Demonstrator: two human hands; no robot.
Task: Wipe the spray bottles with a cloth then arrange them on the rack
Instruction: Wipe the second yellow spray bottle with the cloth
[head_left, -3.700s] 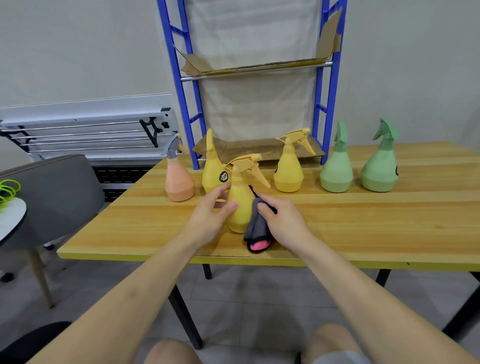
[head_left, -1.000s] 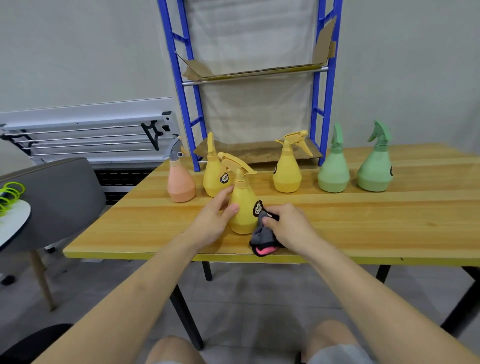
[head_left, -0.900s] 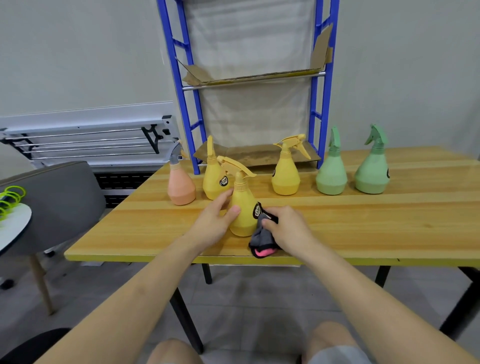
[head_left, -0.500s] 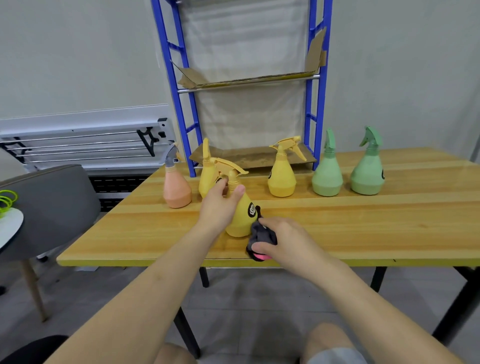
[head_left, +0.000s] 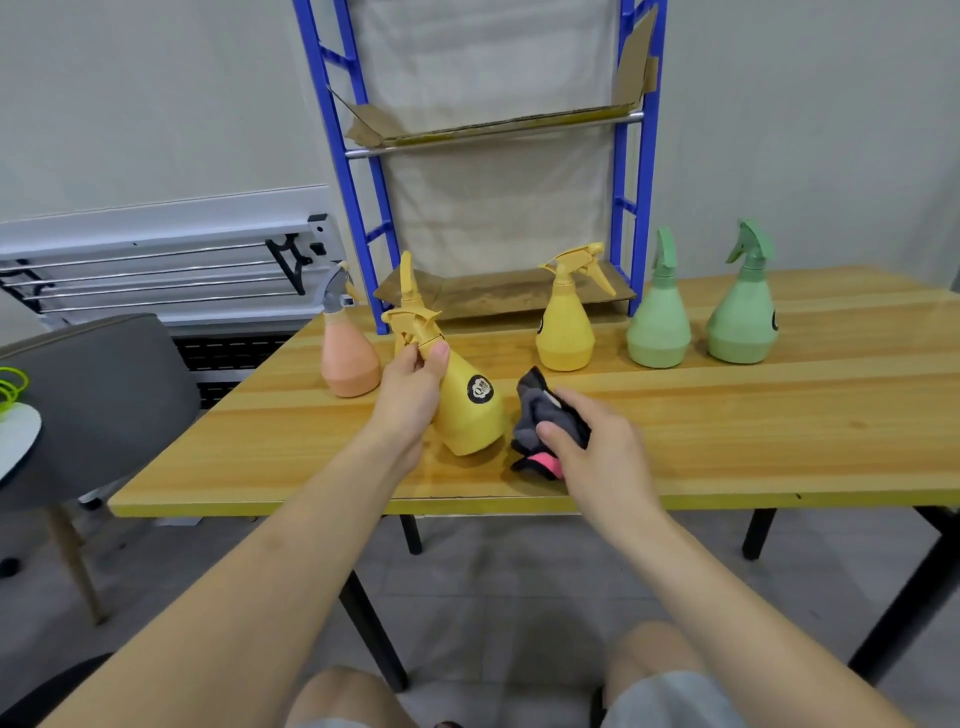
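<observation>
Gripping the tilted yellow bottle (head_left: 465, 402) by its neck with left hand (head_left: 410, 392), right hand (head_left: 597, 449) clutching the bunched cloth (head_left: 543, 415) just beside, probably heading rackward (head_left: 498, 299) next.

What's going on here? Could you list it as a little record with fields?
left hand: grips the neck of a tilted yellow bottle
right hand: holds a grey and pink cloth beside that bottle
bottles standing on the table: one pink, two yellow, two green
rack: blue, no bottles on it yet
stage: wiping, shelving not yet begun
</observation>
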